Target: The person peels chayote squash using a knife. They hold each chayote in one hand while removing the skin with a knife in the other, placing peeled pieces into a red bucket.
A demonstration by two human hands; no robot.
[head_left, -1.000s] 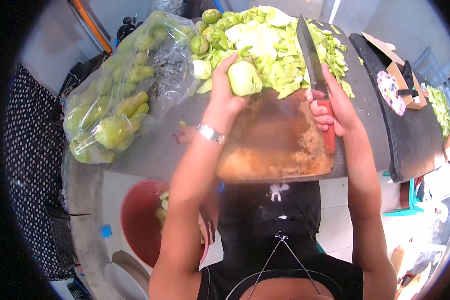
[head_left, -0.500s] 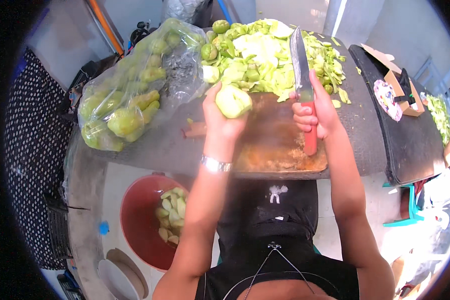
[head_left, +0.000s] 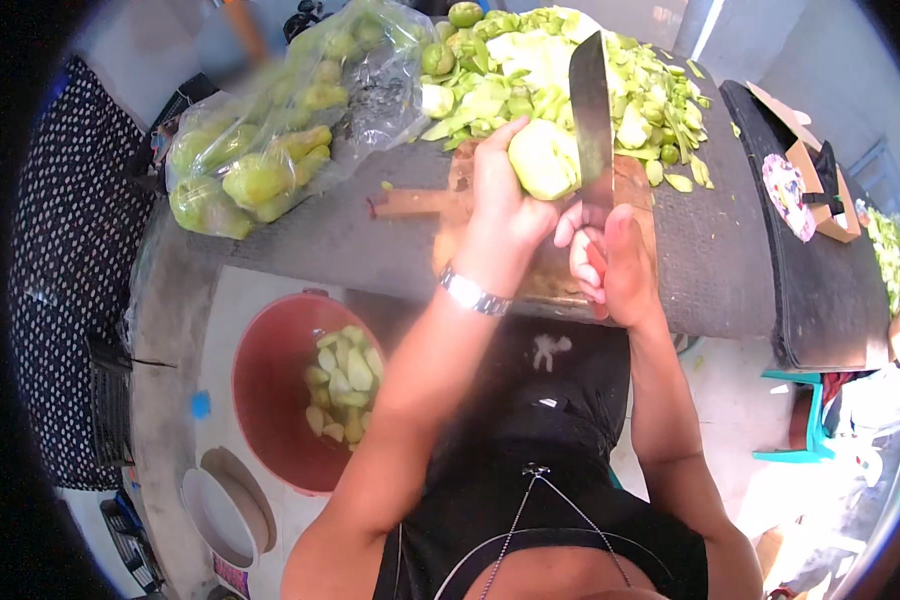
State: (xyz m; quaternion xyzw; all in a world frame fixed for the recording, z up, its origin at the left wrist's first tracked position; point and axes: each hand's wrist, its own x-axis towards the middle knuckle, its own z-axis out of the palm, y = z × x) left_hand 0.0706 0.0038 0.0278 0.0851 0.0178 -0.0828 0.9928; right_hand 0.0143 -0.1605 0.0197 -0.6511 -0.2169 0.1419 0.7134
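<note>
My left hand (head_left: 507, 200) is closed around a peeled pale-green fruit (head_left: 542, 160), which looks like a mango, above the wooden cutting board (head_left: 638, 195). My right hand (head_left: 622, 262) grips the red handle of a large knife (head_left: 592, 100). Its broad blade points up and away, right beside the fruit; whether the edge touches it I cannot tell. Beyond both hands spreads a heap of green peelings (head_left: 530, 60) with a few whole fruits among them. The board's handle (head_left: 415, 204) sticks out to the left of my left wrist.
A clear plastic bag of unpeeled green fruit (head_left: 260, 180) lies on the table's left. Below it, a red tub (head_left: 270, 400) holds peeled pieces, with a white basin (head_left: 215, 515) nearby. At right, a second dark table (head_left: 790, 290) carries an open cardboard box (head_left: 810, 170); a teal stool (head_left: 800, 450) stands below.
My left hand has carried the fruit to the right, toward the knife. My right hand has turned and come closer to it. The whole view has shifted a little.
</note>
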